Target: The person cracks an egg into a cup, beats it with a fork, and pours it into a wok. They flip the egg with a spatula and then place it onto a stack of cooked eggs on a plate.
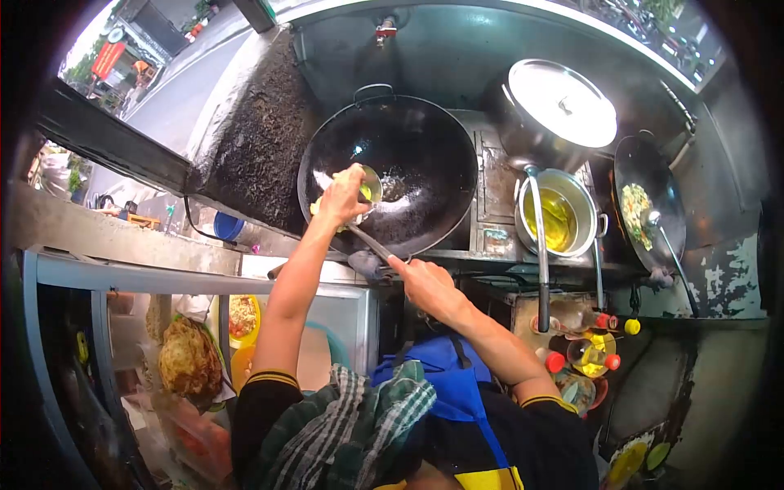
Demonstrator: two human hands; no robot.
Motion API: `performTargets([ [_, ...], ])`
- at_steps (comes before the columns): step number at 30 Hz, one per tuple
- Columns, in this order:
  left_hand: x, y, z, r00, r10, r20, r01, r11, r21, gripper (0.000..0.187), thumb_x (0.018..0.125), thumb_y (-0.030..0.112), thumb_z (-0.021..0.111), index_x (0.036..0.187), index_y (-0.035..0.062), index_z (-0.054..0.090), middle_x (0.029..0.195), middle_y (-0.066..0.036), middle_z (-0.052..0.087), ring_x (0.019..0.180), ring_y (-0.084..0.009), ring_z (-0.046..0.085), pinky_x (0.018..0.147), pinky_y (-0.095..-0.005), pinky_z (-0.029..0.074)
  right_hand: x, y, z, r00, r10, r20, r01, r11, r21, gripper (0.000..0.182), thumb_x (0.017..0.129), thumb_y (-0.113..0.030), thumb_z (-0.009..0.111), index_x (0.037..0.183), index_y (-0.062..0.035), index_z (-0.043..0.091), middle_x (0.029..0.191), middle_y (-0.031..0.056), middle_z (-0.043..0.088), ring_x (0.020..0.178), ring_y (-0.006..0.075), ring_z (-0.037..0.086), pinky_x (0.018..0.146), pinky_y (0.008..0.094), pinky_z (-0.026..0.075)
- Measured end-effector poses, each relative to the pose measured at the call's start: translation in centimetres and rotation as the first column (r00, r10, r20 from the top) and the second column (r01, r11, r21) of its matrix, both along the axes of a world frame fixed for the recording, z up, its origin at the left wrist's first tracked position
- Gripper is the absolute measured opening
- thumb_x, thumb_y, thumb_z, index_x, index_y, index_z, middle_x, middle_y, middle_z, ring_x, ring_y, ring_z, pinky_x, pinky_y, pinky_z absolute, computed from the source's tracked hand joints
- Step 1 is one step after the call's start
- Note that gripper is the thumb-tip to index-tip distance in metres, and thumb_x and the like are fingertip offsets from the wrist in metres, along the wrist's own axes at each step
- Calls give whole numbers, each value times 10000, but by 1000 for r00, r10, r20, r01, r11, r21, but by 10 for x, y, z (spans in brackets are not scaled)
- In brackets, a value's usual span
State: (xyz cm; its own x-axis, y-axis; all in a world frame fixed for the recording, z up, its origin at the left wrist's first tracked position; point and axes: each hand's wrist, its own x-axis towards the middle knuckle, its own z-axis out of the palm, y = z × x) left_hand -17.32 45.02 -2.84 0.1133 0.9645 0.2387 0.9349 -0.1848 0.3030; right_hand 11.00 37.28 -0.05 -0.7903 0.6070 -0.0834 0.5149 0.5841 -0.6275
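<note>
**Ladle over the black wok**

The big round wok (392, 167) spreads under and beyond my left hand (343, 196), its black metal rough and dull, with a small wet sheen of oil near the middle. Right of my right hand (425, 286) stands a shiny steel pot (559, 110) with a domed lid, and below it a smaller pot of yellow oil (558, 216). The ladle (369, 189) is a long dark handle ending in a small round steel bowl holding pale yellow liquid, just above the wok's floor. My left hand is closed around the ladle near its bowl; my right hand grips the handle's lower end, fingers wrapped tight, close to my blue apron (457, 384).
</note>
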Motion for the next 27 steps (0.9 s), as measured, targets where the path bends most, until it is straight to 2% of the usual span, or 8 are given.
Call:
performTargets([
  [2,0,11,-10,996,-54,-73,54,999,1,614,563,85,814,1081,73,485,1014,-126,566,990,-367,602,849,-462,498,1,0,0,1000,-15,17,14,1000,7,466,827,-30,586,1280,-112,511,795,231,640,743,436,665,618,537,523],
  [12,15,49,-39,897,14,-442,-85,986,-142,591,615,76,835,1116,125,525,1112,-70,547,1072,-318,584,903,-462,493,5,-4,1,999,-23,-39,23,1000,-2,462,836,-20,572,1278,-113,478,819,229,632,739,435,666,595,537,524],
  [14,14,52,-42,855,9,-519,-73,992,-103,573,633,46,809,1126,143,533,1102,-63,540,1078,-306,572,899,-463,472,5,-3,3,1000,-16,-7,16,1000,-25,469,840,-17,562,1289,-111,469,820,231,630,748,432,666,596,537,521],
  [18,14,57,-45,759,20,-651,-17,1000,11,389,742,122,742,1080,177,556,1051,-57,533,1023,-276,584,857,-464,449,5,-3,-5,999,3,-41,-4,999,-33,455,845,-23,553,1285,-108,476,823,235,630,749,434,665,602,537,519],
  [20,18,59,-38,724,33,-689,14,998,63,300,789,167,709,1053,186,568,1040,-61,528,1019,-276,585,867,-493,433,5,-2,-3,999,3,-41,-4,1000,-18,354,892,-51,511,1244,-79,502,812,237,625,709,438,653,584,538,518],
  [22,22,57,-26,692,18,-721,8,999,33,370,768,110,708,1106,152,564,1150,-89,547,1127,-312,565,921,-470,438,5,-1,0,999,5,-36,-6,1000,-27,363,889,-45,512,1250,-81,500,811,237,625,712,438,652,586,540,516],
  [24,24,60,-13,666,5,-746,-17,1000,-9,337,797,143,687,1112,162,568,1204,-99,547,1147,-330,548,941,-485,432,6,-2,0,999,7,-31,-8,999,-32,373,885,-40,513,1256,-83,499,810,237,625,714,439,651,588,543,514],
  [27,26,64,1,599,59,-799,51,992,112,207,879,210,592,1083,171,583,1245,-105,553,1172,-337,523,977,-515,420,6,-3,-6,998,2,-58,-3,1000,-6,378,884,-41,516,1259,-85,498,805,231,627,723,439,652,592,547,512],
])
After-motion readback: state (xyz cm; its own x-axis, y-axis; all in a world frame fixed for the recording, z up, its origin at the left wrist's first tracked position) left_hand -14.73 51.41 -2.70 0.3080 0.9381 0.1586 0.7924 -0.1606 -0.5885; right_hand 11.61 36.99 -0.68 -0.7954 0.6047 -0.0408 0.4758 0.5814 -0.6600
